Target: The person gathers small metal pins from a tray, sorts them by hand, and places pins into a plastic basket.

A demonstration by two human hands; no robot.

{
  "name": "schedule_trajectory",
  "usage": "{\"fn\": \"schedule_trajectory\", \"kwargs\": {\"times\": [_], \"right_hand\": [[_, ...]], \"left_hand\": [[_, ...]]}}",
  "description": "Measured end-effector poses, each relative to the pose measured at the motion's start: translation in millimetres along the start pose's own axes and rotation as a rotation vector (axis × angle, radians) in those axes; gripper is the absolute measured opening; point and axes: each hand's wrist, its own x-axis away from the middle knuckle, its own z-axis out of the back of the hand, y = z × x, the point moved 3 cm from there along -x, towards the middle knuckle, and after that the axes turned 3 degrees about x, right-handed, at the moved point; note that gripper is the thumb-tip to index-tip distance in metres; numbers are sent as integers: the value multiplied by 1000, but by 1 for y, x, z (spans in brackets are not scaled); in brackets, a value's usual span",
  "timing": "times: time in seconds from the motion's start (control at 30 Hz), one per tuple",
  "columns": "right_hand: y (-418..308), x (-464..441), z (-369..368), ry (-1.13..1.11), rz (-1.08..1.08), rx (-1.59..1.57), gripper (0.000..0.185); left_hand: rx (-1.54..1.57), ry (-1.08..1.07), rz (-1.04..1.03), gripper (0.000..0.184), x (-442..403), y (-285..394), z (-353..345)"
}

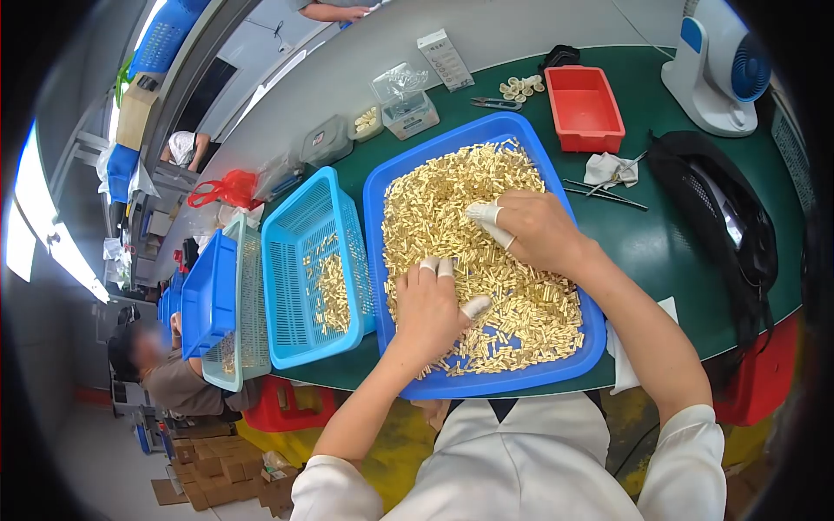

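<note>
A blue tray (593, 334) holds a wide layer of small gold-coloured metal pieces (434, 208), short and tube-like. My left hand (427, 308) rests palm down on the pieces near the tray's lower left, its fingers apart and the thumb stretched to the right. White finger cots cover its thumb and some fingertips. Higher up and to the right, my right hand (534, 227) reaches into the pieces, its cot-covered fingertips drawn together. Whatever lies between those fingertips is hidden.
Left of the tray stands a light-blue basket (276, 295) with some gold pieces. A red bin (586, 108), tweezers (608, 195), a black bag (721, 217) and a white fan (708, 78) lie beyond and right. Another person (178, 378) sits at far left.
</note>
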Motion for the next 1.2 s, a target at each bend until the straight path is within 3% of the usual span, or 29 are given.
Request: {"fn": "schedule_trajectory", "kwargs": {"times": [0.1, 0.37, 0.47, 0.7, 0.8, 0.9, 1.0, 1.17, 1.2], "right_hand": [[0, -2, 0, -36, 1, 10, 29], [0, 0, -1, -62, -6, 17, 28], [0, 0, -2, -72, -3, 35, 28], [-4, 1, -5, -119, -3, 44, 30], [-4, 0, -4, -329, -82, 139, 35], [-4, 0, 0, -363, -78, 144, 36], [-5, -3, 5, -365, -66, 106, 36], [-10, -5, 5, -400, -130, -132, 34], [-9, -5, 5, -425, -160, -201, 34]], "left_hand": [[-29, -29, 34, 62, -22, 6, -9], [-26, -57, 68, 48, -35, 10, -29], [-18, 138, -57, 36, -30, 4, -32], [-88, 127, -46, 13, -40, 2, -40], [-113, 87, -43, 10, -48, 2, -37], [-131, 59, -45, 9, -50, 0, -35], [-7, 194, -80, 9, -46, -9, -36], [90, 224, -38, 10, -44, -2, -14], [486, 114, 107, 13, -45, -5, -15]]}}
